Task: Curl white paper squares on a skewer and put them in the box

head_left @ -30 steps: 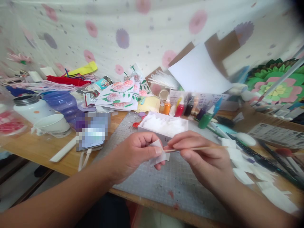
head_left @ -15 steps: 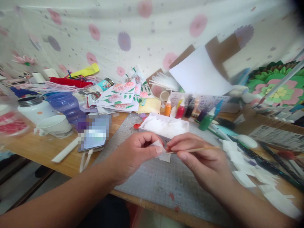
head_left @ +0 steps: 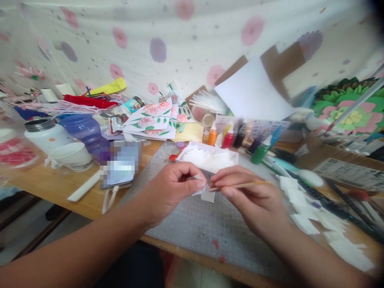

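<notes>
My left hand (head_left: 169,192) pinches a small thin white piece, paper or tissue (head_left: 199,177), between thumb and fingers. A slender wooden stick (head_left: 243,185) is held in my right hand (head_left: 258,200), its tip touching or very close to the white piece. The two hands' fingertips nearly meet above the grey cutting mat (head_left: 186,228). Just below them a small white square (head_left: 208,197) lies on the mat. Behind the fingers stands a white box (head_left: 237,159) filled with soft white pieces (head_left: 207,155).
Paint bottles, one orange (head_left: 212,135) and one green (head_left: 261,151), stand behind the box. At left are a phone (head_left: 121,166), a white cup (head_left: 70,156) and a purple container (head_left: 85,132). White strips (head_left: 303,208) lie at right beside a cardboard box (head_left: 345,164).
Both hands have shifted slightly, the left fingers a little higher. The stick lies flatter against the white piece. Both grips stay the same, and the view has moved a touch.
</notes>
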